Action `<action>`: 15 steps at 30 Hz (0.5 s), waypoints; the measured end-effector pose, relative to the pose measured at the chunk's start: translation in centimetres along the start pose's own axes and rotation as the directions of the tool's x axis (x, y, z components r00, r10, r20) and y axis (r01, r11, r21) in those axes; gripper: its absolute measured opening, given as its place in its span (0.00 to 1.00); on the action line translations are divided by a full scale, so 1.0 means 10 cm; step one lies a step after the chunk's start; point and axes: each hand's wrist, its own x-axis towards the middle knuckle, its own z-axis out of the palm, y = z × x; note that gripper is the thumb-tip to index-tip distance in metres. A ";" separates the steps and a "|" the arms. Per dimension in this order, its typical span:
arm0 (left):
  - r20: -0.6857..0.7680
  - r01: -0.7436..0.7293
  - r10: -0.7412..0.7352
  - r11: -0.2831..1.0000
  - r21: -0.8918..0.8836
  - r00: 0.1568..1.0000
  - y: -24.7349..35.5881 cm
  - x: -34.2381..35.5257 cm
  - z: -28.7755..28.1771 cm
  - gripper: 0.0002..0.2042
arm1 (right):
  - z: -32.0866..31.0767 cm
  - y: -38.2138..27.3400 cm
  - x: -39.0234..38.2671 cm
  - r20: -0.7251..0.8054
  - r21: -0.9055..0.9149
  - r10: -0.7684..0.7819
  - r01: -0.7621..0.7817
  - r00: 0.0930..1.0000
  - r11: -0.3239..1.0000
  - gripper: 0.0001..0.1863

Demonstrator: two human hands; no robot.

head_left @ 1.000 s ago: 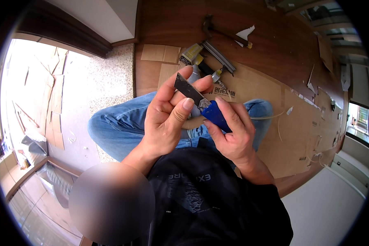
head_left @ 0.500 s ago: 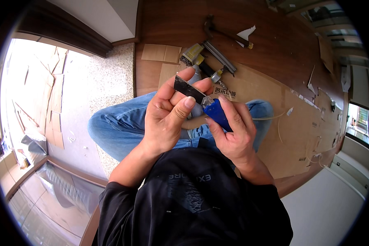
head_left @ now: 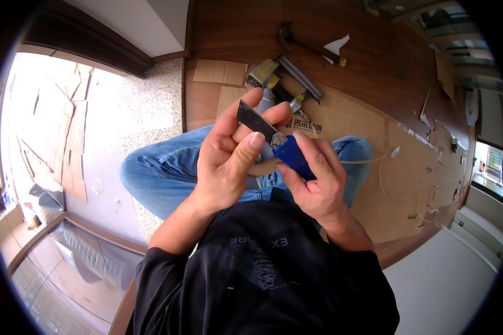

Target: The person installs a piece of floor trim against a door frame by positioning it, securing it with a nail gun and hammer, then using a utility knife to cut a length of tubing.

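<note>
Person seated, knees drawn up in blue jeans point(head_left: 167, 173), black shirt below. Both hands raised together over the lap.

Right hand point(head_left: 313, 178): fingers curled and pressed around the blue handle of a utility knife point(head_left: 274, 142). Handle mostly buried in the grip; only a short stretch of blue shows between the thumb and forefinger.

Left hand point(head_left: 229, 156): fingers pressed together, pinching the knife's dark blade. Thumb lies on the near face of the blade close to the metal collar; forefinger and middle finger sit behind it. Blade tip pokes out above the fingers, pointing toward the far left.

The knife sits slantwise between the two hands, above the knees, well off the floor.

Floor beyond the knees: dark wooden boards, with a sheet of cardboard point(head_left: 385, 167) spread across the right part. At the cardboard's far edge lies a nail gun point(head_left: 276, 78) with a yellowish body and long metal magazine. Just beyond it, on bare wood, a hammer point(head_left: 304, 44), and a white scrap of paper point(head_left: 338, 44) touching its handle. Small cardboard pieces point(head_left: 221, 71) lie near the wood's left edge, beside speckled stone flooring point(head_left: 145, 106).
</note>
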 end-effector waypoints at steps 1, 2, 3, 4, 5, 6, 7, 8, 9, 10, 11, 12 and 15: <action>-0.013 0.033 -0.033 0.999 -0.027 0.999 0.00 0.00 0.00 0.31 | 0.00 0.01 0.00 0.000 -0.001 0.001 -0.001 1.000 1.000 0.33; -0.014 0.032 -0.032 0.999 -0.027 0.999 0.01 0.00 0.00 0.31 | 0.02 0.03 0.00 -0.018 -0.011 -0.011 0.010 1.000 1.000 0.33; -0.028 0.038 -0.038 0.999 -0.018 0.999 0.00 0.00 0.00 0.31 | 0.02 0.04 0.00 -0.036 -0.021 -0.022 0.021 0.999 1.000 0.32; -0.042 0.043 -0.044 0.999 -0.009 0.998 0.00 0.00 0.00 0.31 | 0.02 0.04 0.00 -0.036 -0.021 -0.022 0.022 0.999 1.000 0.32; -0.043 0.043 -0.043 0.999 -0.009 0.998 0.00 0.00 -0.01 0.31 | 0.02 0.03 0.01 -0.039 -0.038 -0.027 0.026 0.999 0.999 0.32; -0.052 0.044 -0.045 0.999 -0.016 0.998 -0.01 0.00 -0.01 0.31 | 0.02 0.03 0.01 -0.042 -0.055 -0.032 0.030 0.999 0.998 0.32; -0.062 0.045 -0.047 0.999 -0.024 0.997 -0.02 0.00 -0.01 0.31 | 0.01 0.02 0.01 -0.042 -0.055 -0.032 0.030 0.999 0.998 0.32; -0.061 0.045 -0.046 0.999 -0.024 0.997 -0.02 0.00 -0.01 0.31 | 0.01 0.01 0.01 -0.042 -0.057 -0.028 0.026 0.999 0.998 0.32; -0.061 0.045 -0.046 0.999 -0.021 0.997 -0.02 0.00 -0.01 0.31 | 0.01 0.01 0.01 -0.042 -0.058 -0.024 0.022 0.999 0.998 0.32; -0.061 0.044 -0.045 0.999 -0.017 0.997 -0.02 0.00 -0.01 0.31 | 0.01 0.01 0.01 -0.042 -0.058 -0.025 0.022 0.999 0.998 0.32; -0.061 0.044 -0.045 0.999 -0.017 0.997 -0.02 0.00 -0.01 0.31 | 0.01 0.01 0.01 -0.047 -0.064 -0.028 0.025 0.999 0.998 0.32; -0.063 0.046 -0.048 0.999 -0.021 0.997 -0.03 -0.01 -0.01 0.30 | 0.02 0.01 0.01 -0.051 -0.071 -0.031 0.027 0.998 0.997 0.32; -0.072 0.049 -0.050 0.999 -0.025 0.996 -0.03 -0.01 -0.01 0.30 | 0.02 0.01 0.01 -0.053 -0.086 -0.049 0.044 0.997 0.995 0.32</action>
